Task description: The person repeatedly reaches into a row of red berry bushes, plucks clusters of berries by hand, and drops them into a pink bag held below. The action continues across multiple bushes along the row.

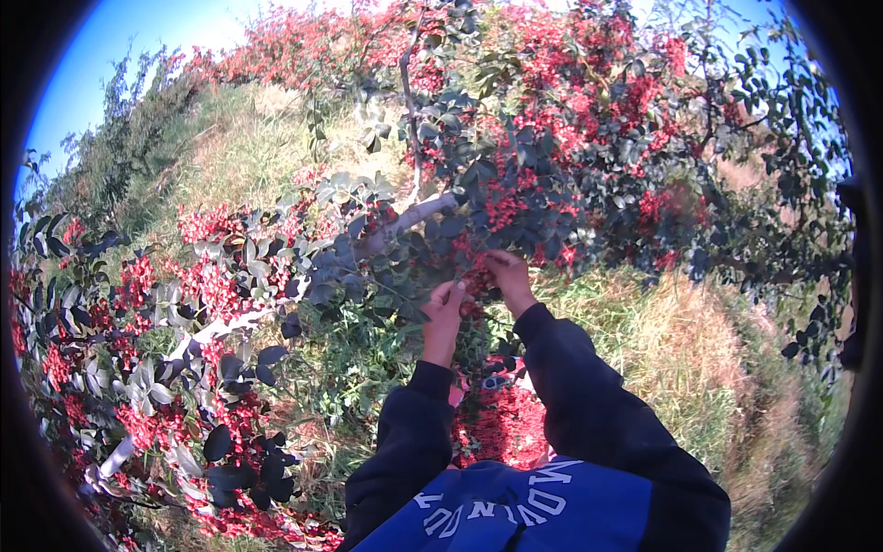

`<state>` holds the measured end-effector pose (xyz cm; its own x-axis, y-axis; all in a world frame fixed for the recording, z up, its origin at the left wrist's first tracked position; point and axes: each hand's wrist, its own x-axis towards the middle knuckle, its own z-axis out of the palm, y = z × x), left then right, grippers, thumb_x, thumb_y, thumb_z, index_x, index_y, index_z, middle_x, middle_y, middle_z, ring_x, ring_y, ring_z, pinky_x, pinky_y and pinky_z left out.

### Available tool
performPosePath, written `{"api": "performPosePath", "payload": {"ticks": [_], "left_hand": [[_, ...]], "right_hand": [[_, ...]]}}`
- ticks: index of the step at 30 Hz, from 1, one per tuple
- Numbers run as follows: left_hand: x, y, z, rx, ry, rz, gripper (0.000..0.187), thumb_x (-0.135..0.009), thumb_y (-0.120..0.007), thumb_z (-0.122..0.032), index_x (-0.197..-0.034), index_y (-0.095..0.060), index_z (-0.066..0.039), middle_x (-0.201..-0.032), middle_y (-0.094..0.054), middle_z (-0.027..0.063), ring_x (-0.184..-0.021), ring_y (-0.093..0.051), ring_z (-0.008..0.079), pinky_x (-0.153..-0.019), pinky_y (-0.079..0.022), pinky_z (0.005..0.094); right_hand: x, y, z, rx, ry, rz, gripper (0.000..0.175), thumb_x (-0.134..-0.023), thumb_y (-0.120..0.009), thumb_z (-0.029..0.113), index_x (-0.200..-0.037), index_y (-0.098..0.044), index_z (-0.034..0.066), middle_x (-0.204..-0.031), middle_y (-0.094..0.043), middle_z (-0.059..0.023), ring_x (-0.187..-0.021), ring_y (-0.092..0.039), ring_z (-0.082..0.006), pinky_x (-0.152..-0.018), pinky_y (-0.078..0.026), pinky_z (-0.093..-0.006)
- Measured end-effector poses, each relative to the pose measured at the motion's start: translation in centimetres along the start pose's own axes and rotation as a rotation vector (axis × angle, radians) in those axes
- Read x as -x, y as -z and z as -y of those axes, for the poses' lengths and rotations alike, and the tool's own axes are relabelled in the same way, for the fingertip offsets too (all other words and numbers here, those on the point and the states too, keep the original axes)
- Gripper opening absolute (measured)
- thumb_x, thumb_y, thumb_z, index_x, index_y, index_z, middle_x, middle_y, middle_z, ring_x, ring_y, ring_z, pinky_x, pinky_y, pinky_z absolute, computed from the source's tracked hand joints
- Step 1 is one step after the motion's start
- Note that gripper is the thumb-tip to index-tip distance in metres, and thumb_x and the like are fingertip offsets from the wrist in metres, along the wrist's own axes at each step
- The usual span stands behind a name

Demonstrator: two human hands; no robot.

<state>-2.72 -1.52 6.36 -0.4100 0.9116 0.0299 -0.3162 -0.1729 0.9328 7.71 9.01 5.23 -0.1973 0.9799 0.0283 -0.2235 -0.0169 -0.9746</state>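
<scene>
In front of my chest, both hands are raised to a small cluster of red berries on a leafy branch. My left hand pinches the cluster's lower left side between thumb and fingers. From the right, my right hand has its bent fingertips on the same cluster; leaves and berries partly hide both grips. Below my forearms lies a heap of loose red berries, with pinkish material at its edge. What holds the heap is mostly hidden by my sleeves and blue top.
A thick pale branch slants behind my hands. Leafy branches with more red berry clusters spread on the left, and a dense berry-laden bush rises ahead to the right. Dry grass covers the ground on the right.
</scene>
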Motion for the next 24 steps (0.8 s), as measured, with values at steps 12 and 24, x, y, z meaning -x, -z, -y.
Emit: {"api": "performPosePath", "payload": {"ticks": [12,24], "left_hand": [[-0.5,1.1,0.8,-0.001,0.068,0.013,0.022,-0.082,-0.058,-0.02,-0.096,-0.061,-0.003,-0.07,-0.061,-0.001,-0.053,-0.045,0.0026,-0.048,-0.033,0.0174],[-0.3,3.2,2.4,-0.01,0.065,-0.033,0.021,-0.083,-0.057,-0.021,-0.095,-0.062,-0.004,-0.072,-0.061,-0.0008,-0.054,-0.045,0.0028,-0.05,-0.035,0.0168]], "right_hand": [[3.3,-1.6,2.1,0.131,0.257,0.074,0.033,-0.078,-0.061,0.014,-0.105,-0.046,0.006,-0.084,-0.057,-0.003,-0.059,-0.054,-0.0068,-0.046,-0.042,-0.02],[1.5,-1.7,5.0,0.202,0.055,-0.075,0.037,-0.075,-0.065,0.016,-0.107,-0.051,0.0018,-0.089,-0.058,-0.0065,-0.076,-0.055,-0.0118,-0.064,-0.044,-0.0242]]}}
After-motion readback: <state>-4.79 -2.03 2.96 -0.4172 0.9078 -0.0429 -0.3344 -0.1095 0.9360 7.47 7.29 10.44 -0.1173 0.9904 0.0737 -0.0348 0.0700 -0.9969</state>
